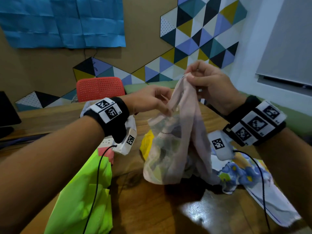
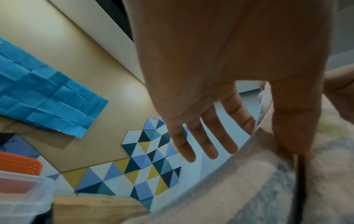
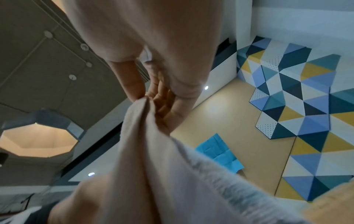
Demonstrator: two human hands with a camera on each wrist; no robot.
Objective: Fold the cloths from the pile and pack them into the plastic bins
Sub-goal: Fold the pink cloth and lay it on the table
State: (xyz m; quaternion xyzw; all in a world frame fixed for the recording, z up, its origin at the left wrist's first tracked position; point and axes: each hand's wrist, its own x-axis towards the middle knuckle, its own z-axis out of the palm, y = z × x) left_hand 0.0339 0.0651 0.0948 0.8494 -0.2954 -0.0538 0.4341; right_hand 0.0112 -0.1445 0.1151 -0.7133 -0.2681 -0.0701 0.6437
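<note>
A thin pale pink cloth [image 1: 170,149] hangs in the air above the wooden table [image 1: 148,210]. My right hand [image 1: 190,76] pinches its top corner, highest of all; the right wrist view shows that pinch [image 3: 145,98] with the cloth [image 3: 162,166] falling away below. My left hand [image 1: 166,107] pinches the cloth's edge lower and to the left. In the left wrist view the thumb [image 2: 287,121] lies on the cloth [image 2: 229,189] while three fingers [image 2: 206,144] stretch out straight. A clear plastic bin [image 2: 23,197] holding something orange shows at the lower left there.
Under the lifted cloth lies a pile: a yellow cloth [image 1: 146,146], a blue floral cloth [image 1: 236,173] at the right, a neon green cloth [image 1: 84,191] at the left. A red chair [image 1: 100,88] stands behind the table and a dark monitor [image 1: 6,112] at far left.
</note>
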